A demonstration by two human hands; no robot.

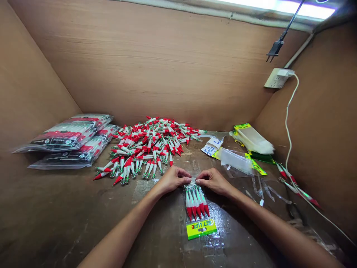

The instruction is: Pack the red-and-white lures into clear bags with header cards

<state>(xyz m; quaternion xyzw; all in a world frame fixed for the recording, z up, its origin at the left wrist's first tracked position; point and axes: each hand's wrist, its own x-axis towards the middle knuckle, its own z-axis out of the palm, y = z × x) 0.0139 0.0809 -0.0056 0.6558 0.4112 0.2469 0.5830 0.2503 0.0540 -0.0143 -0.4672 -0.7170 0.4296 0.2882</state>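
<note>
- Risk, as I judge it: the clear lure packet (196, 208) lies on the surface between both hands; a slack pinch at its open 12 o'clock end could let the red-and-white lures slide out.
- Left hand (173, 179) and right hand (212, 180) pinch that end, fingers curled, forearms converging from 6 o'clock.
- Loose lure pile (147, 147) sits at 11 o'clock.

Four lures (196, 203) in one bag (198, 212), perhaps.
</note>
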